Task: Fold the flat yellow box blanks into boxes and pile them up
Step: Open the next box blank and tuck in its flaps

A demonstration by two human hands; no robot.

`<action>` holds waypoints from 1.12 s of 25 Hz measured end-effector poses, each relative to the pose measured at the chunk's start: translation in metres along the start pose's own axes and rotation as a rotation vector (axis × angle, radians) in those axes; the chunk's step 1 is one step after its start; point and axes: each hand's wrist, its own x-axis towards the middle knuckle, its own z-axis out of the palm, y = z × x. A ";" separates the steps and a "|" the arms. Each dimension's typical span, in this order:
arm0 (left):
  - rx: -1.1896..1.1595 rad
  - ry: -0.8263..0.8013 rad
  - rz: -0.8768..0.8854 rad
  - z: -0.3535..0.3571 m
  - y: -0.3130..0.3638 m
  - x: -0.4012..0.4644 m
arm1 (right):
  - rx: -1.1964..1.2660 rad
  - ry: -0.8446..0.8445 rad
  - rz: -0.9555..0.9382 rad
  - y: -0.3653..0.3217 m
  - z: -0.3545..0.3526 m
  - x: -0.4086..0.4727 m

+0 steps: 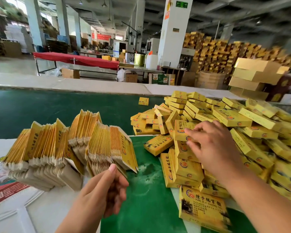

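Observation:
Flat yellow box blanks (107,145) stand on edge in fanned bundles at the left, with a further bundle (40,148) beside them. My left hand (107,189) is just below the nearest bundle; its thumb tip touches the blanks' lower edge and its fingers are loosely curled, holding nothing I can see. A big loose pile of folded yellow boxes (233,118) fills the right side. My right hand (213,145) reaches over this pile with fingers stretched out, their tips at a folded box (180,130), gripping nothing.
The green belt (57,106) runs across behind the blanks, with one lone box (143,101) on it. A folded box (202,207) lies near my right forearm. The blanks stand on white printed sheets (15,207). Larger gold cartons (254,74) are stacked at the back right.

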 end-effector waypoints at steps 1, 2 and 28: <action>0.014 0.006 -0.003 0.000 0.001 0.000 | -0.031 -0.055 0.012 0.005 0.002 0.001; 0.022 0.011 -0.008 0.001 0.001 0.000 | -0.060 -0.110 0.021 0.009 0.004 0.000; 0.070 0.207 0.160 0.000 0.018 -0.007 | 0.259 -0.408 -0.022 -0.107 0.046 0.006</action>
